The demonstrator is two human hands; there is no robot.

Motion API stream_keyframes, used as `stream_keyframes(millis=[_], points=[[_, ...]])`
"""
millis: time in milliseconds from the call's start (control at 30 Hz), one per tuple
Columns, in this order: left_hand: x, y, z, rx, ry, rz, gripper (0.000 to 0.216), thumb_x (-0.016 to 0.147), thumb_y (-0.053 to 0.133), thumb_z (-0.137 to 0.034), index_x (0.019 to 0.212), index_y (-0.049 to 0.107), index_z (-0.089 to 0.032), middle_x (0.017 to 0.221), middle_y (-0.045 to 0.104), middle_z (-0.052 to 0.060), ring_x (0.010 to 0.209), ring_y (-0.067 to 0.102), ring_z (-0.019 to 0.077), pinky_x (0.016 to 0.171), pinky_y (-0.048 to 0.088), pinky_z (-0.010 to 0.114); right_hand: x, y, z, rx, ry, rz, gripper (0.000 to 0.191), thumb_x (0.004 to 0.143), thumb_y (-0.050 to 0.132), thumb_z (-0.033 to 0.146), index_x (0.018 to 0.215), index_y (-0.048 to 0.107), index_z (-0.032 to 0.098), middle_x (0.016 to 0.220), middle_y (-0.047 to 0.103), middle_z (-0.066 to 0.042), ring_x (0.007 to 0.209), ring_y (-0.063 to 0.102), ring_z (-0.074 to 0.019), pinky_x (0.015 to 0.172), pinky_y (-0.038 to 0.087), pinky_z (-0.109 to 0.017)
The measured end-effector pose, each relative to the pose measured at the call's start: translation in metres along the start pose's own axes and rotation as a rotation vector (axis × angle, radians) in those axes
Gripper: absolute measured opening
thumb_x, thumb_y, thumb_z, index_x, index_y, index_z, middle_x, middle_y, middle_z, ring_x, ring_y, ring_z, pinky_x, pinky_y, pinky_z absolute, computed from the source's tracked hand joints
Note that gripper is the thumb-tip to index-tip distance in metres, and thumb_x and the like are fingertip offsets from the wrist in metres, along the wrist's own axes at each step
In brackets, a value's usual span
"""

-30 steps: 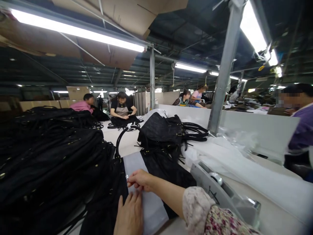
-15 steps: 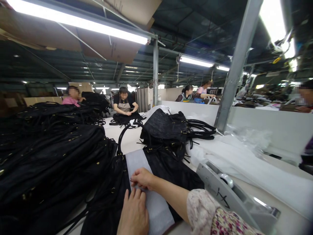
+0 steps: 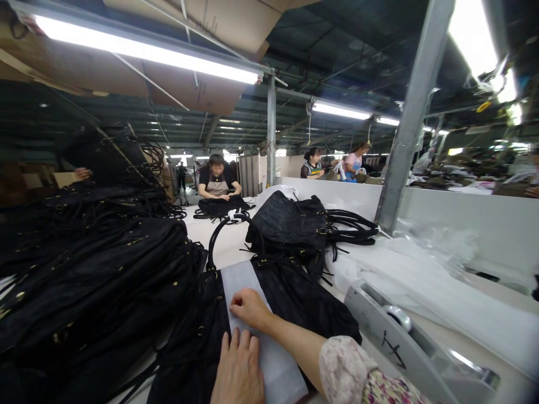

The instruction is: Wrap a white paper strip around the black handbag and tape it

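Observation:
In front of me a black handbag (image 3: 307, 306) lies on the table, its looped handle (image 3: 215, 235) pointing away. A long pale-grey, paper-like strip (image 3: 278, 365) runs down its middle. My left hand (image 3: 239, 367) lies flat, fingers stretched, at the left edge of the strip. Just beyond it, my right hand (image 3: 251, 310) rests on the strip with thumb and fingers curled together. Whatever its fingertips might pinch is too small to make out.
Black bags are heaped at left (image 3: 105, 292), and more lie beyond mine (image 3: 290, 221). A grey tape dispenser (image 3: 391, 336) stands right, beside white sheeting (image 3: 438, 303). A co-worker (image 3: 217, 182) handles a black bag across the table. A metal post (image 3: 415, 118) rises behind.
At the far left, a black bag has risen above the heap, covering the person there. My hands keep nearly the same places on the strip; the view has shifted slightly.

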State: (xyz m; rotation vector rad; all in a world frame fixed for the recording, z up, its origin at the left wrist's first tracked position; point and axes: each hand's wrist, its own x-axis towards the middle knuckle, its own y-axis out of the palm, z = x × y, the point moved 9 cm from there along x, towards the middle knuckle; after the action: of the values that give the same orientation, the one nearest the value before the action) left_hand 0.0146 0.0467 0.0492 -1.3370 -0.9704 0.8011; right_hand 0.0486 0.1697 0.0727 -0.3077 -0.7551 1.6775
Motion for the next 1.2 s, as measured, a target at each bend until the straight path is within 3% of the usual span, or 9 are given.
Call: stream_keyframes(millis=[200,367,433,500,567,733,933,1033,1200], points=[[0.001,0.015,0.005,-0.015,0.019,0.042,0.051,0.093,0.033,-0.021,0.141,0.045,-0.013,0.148,0.044,0.015,0.14,0.033,0.0358,0.117,0.028,0.054,0.008,-0.004,-0.013,-0.137,0.062,-0.076,0.029,0.075,0.068,0.012,0.103,0.061,0.016,0.087,0.064,-0.004,0.084,0.057,-0.0185,0.074,0.037,-0.026],[0.001,0.011,0.004,0.012,0.003,0.011,0.049,0.09,0.038,-0.016,0.137,0.049,-0.016,0.143,0.049,0.013,0.138,0.037,0.0342,0.115,0.031,0.054,0.018,-0.003,-0.018,-0.179,0.069,0.02,0.016,0.087,0.06,0.016,0.102,0.059,0.015,0.092,0.062,-0.007,0.09,0.057,-0.0196,0.077,0.038,-0.028],[0.0,0.006,0.002,0.015,-0.009,0.002,0.048,0.088,0.039,-0.014,0.134,0.051,-0.016,0.14,0.051,0.013,0.136,0.039,0.0342,0.114,0.031,0.054,0.019,0.001,-0.018,-0.165,0.042,0.126,0.035,0.077,0.075,0.026,0.106,0.058,0.017,0.088,0.061,-0.002,0.084,0.057,-0.0182,0.073,0.04,-0.026],[0.001,0.002,0.0,0.013,-0.007,-0.015,0.046,0.088,0.037,-0.013,0.131,0.054,-0.015,0.136,0.054,0.013,0.134,0.041,0.0341,0.114,0.03,0.054,0.018,0.004,-0.018,-0.16,0.004,0.199,0.067,0.057,0.09,0.029,0.114,0.055,0.019,0.091,0.06,0.0,0.082,0.057,-0.0175,0.07,0.041,-0.024],[0.002,0.002,0.0,0.004,-0.013,-0.013,0.045,0.089,0.035,-0.014,0.13,0.055,-0.015,0.136,0.054,0.013,0.133,0.042,0.0344,0.114,0.03,0.055,0.018,0.005,-0.02,-0.179,-0.006,0.191,0.079,0.048,0.094,0.029,0.115,0.053,0.021,0.096,0.059,0.0,0.085,0.056,-0.0184,0.072,0.041,-0.025],[0.003,0.01,0.005,0.008,-0.028,0.03,0.049,0.09,0.034,-0.016,0.137,0.049,-0.017,0.144,0.048,0.012,0.138,0.036,0.0346,0.114,0.031,0.054,0.023,0.005,-0.023,-0.226,0.088,0.077,0.066,0.051,0.093,0.033,0.102,0.055,0.02,0.093,0.06,-0.002,0.091,0.058,-0.0226,0.074,0.041,-0.028],[-0.001,0.007,0.007,0.03,-0.001,-0.022,0.05,0.09,0.037,-0.017,0.139,0.047,-0.016,0.146,0.046,0.012,0.138,0.037,0.0325,0.114,0.034,0.051,0.02,-0.005,-0.005,-0.228,0.122,-0.005,0.027,0.083,0.07,0.026,0.102,0.056,0.012,0.095,0.064,-0.012,0.09,0.063,-0.0252,0.072,0.043,-0.03],[-0.004,0.01,0.011,0.043,-0.002,-0.062,0.051,0.091,0.037,-0.016,0.14,0.046,-0.017,0.147,0.046,0.012,0.138,0.038,0.0311,0.114,0.035,0.049,0.001,-0.015,0.017,-0.198,0.023,0.071,0.017,0.092,0.055,0.021,0.105,0.059,0.012,0.09,0.066,-0.009,0.082,0.065,-0.0204,0.072,0.047,-0.028],[-0.008,0.015,0.009,0.1,0.031,-0.093,0.052,0.09,0.034,-0.01,0.14,0.047,-0.019,0.148,0.044,0.011,0.139,0.036,0.0295,0.115,0.035,0.048,-0.096,-0.047,0.051,-0.224,-0.3,0.249,0.041,0.089,0.061,0.032,0.128,0.058,0.02,0.131,0.057,-0.011,0.121,0.054,-0.0241,0.104,0.039,-0.032]])
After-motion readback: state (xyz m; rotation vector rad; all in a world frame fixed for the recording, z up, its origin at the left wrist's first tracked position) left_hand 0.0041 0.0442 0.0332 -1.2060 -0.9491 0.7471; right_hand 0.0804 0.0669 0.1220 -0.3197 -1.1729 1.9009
